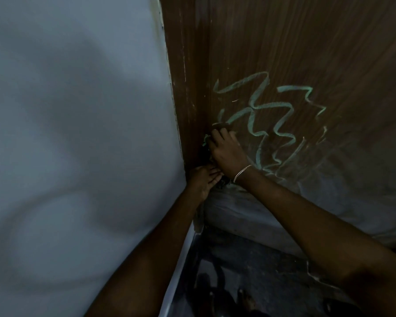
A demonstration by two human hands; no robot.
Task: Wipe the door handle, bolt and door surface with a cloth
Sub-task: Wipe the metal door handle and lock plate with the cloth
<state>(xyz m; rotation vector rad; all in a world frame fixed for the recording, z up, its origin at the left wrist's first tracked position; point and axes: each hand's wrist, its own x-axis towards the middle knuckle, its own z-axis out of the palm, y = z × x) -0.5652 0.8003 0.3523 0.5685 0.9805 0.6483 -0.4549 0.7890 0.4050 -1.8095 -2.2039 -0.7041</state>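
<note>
You have no readable text, label, brand or number here; the green chalk squiggles (270,124) on the door (284,42) form no letters you could make out.

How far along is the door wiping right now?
Nothing looks finished: the green scribbles cover the door. In hand: the right hand presses a dark cloth at the door's left edge, and the left hand is just below it. The door surface remains; handle and bolt are hidden.
</note>
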